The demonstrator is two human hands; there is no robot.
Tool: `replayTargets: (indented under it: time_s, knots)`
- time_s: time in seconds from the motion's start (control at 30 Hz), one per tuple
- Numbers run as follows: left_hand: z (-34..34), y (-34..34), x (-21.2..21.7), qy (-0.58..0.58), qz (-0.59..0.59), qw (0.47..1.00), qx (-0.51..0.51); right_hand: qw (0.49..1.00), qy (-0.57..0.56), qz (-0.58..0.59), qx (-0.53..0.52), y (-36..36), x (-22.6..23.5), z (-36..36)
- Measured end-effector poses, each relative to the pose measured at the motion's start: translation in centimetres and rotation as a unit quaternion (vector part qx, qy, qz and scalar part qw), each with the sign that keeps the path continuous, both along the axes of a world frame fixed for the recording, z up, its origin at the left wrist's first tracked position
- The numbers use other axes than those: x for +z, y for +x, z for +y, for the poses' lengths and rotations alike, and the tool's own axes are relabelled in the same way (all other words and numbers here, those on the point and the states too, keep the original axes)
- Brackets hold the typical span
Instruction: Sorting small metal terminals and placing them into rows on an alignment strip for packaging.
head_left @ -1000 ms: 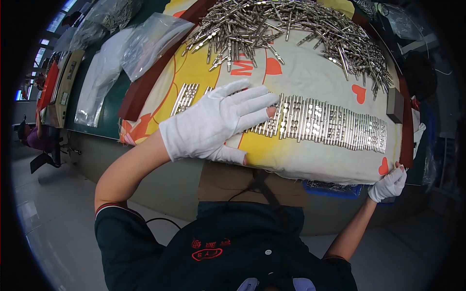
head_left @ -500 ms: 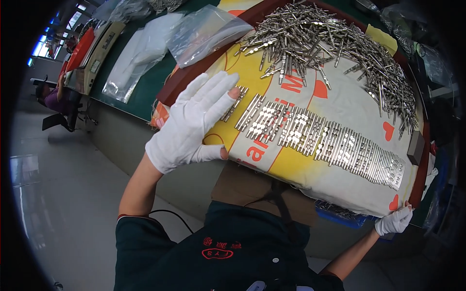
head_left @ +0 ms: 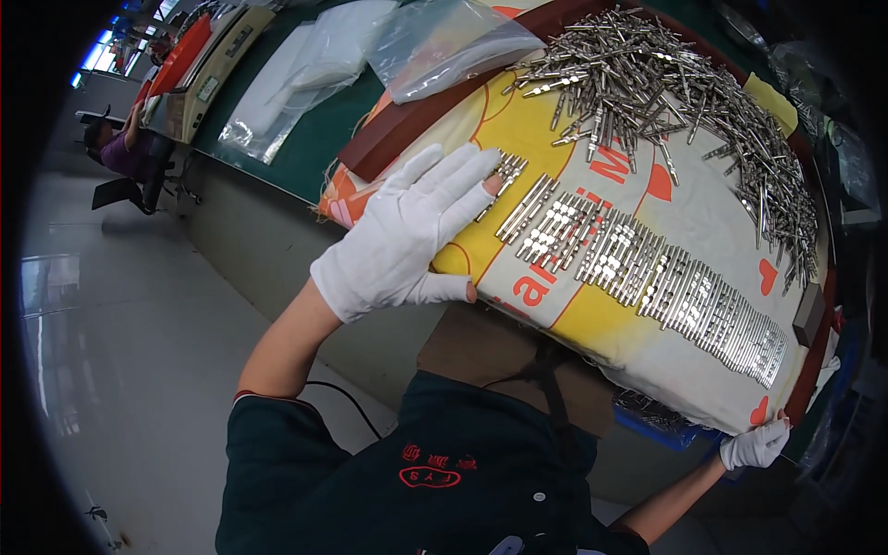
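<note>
In the head view, the left hand [head_left: 407,236], in a white glove, lies flat at centre left of the frame with its fingers [head_left: 462,176] spread wide and stretched out; its grip closes on nothing. The palm presses on the left end of a yellow, white and orange printed cloth [head_left: 703,217] that covers a tilted board. The fingertips reach the left end of a row of metal pins [head_left: 647,273], touching or just beside the first few; I cannot tell which. The row runs from those fingertips down toward the lower right of the frame, the pins lying side by side, too many and too small to count.

The right hand [head_left: 757,446], also white-gloved, sits at the lower right, its grip curled around the lower right corner of the cloth and board. The near end of the row lies just above it, close but apart from the glove.

Along the top and right of the frame one loose heap of pins [head_left: 666,88] spreads in an arc over the cloth, well apart from both hands; its count cannot be told either.

On the green desk [head_left: 314,139] at upper left lie two clear plastic bags [head_left: 444,46], and further left stands one beige machine [head_left: 208,69]. One other person [head_left: 120,148] sits at the far left edge. Two gloved hands are in view in all.
</note>
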State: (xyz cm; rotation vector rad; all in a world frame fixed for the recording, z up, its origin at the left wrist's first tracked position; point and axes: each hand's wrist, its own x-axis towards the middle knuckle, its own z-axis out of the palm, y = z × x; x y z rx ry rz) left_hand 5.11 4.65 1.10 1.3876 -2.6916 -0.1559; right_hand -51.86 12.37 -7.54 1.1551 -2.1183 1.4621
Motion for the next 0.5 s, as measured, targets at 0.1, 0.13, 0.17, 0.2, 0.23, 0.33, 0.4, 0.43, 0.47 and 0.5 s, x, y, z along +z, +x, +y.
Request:
replayTargets:
  time_s: [0.1,0.13,0.17,0.2,0.23,0.33,0.4,0.43,0.47,0.5]
  knots:
    - [0.2,-0.2,-0.6,0.013,0.003,1.0,-0.006,1.0,-0.009,-0.002,0.001,0.4,0.1,-0.1]
    - [0.3,-0.4,-0.5,0.014,0.004,1.0,-0.007,1.0,-0.004,-0.015,-0.008,0.5,0.1,-0.1]
    - [0.3,-0.5,-0.4,0.023,0.003,1.0,-0.009,1.0,-0.003,-0.012,-0.01,0.1,0.0,0.0]
    - [0.3,-0.7,-0.3,0.032,0.002,0.999,-0.011,1.0,-0.007,-0.009,-0.009,-0.3,-0.3,0.1]
    - [0.2,-1.0,-0.2,0.033,0.005,0.999,-0.014,1.0,-0.012,-0.007,-0.009,-0.7,-0.5,0.2]
    - [0.3,-1.9,-0.3,0.04,0.013,0.999,-0.026,0.999,-0.027,0.018,-0.003,-0.7,-0.7,0.0]
    - [0.5,-2.5,-0.3,0.056,0.044,0.997,-0.037,1.0,-0.025,0.012,-0.005,-0.1,-0.4,-0.3]
    - [0.4,-2.9,-0.3,0.048,0.06,0.996,-0.051,1.0,-0.025,0.005,-0.006,0.3,-0.2,-0.4]
    - [0.4,-3.3,-0.4,0.048,0.061,0.996,-0.053,1.0,-0.026,0.007,-0.007,0.5,-0.2,-0.4]
    - [0.4,-3.7,-0.6,0.044,0.07,0.994,-0.067,1.0,-0.025,0.009,-0.008,0.7,-0.1,-0.4]
